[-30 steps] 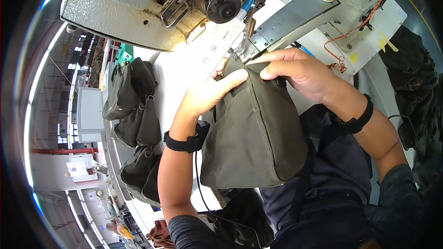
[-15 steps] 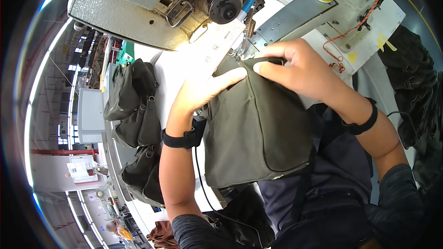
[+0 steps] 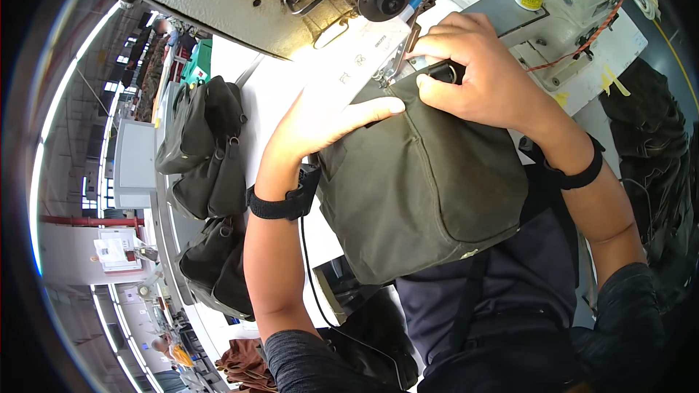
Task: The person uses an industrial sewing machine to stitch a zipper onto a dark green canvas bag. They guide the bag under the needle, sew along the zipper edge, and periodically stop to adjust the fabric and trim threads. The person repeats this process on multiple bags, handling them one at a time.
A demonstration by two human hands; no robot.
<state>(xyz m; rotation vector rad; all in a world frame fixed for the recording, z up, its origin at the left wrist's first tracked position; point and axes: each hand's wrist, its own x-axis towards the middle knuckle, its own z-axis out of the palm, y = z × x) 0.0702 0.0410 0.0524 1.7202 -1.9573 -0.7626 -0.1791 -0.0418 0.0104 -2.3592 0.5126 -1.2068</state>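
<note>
An olive fabric bag [image 3: 422, 189] with a seam down its middle lies below the sewing machine [image 3: 211, 4], its top at the presser foot [image 3: 386, 80]. My left hand [image 3: 320, 120] grips the bag's upper left part, thumb on top near the seam, fingers hidden. My right hand [image 3: 480, 84] is curled on the bag's upper right edge beside a black loop with a metal ring [image 3: 444, 71], thumb pressed on the fabric and fingertips up by the foot.
Several olive bags [image 3: 196, 131] lie on the white table [image 3: 255, 109] at left, near a green bin [image 3: 196, 62]. Dark fabric [image 3: 641, 131] is piled at right, brown fabric [image 3: 244, 364] at lower left. A person [image 3: 175, 349] is at a distant workstation.
My right hand has moved up, its fingers curling higher toward the machine. The bag's lower end has swung right and up. The view has shifted slightly.
</note>
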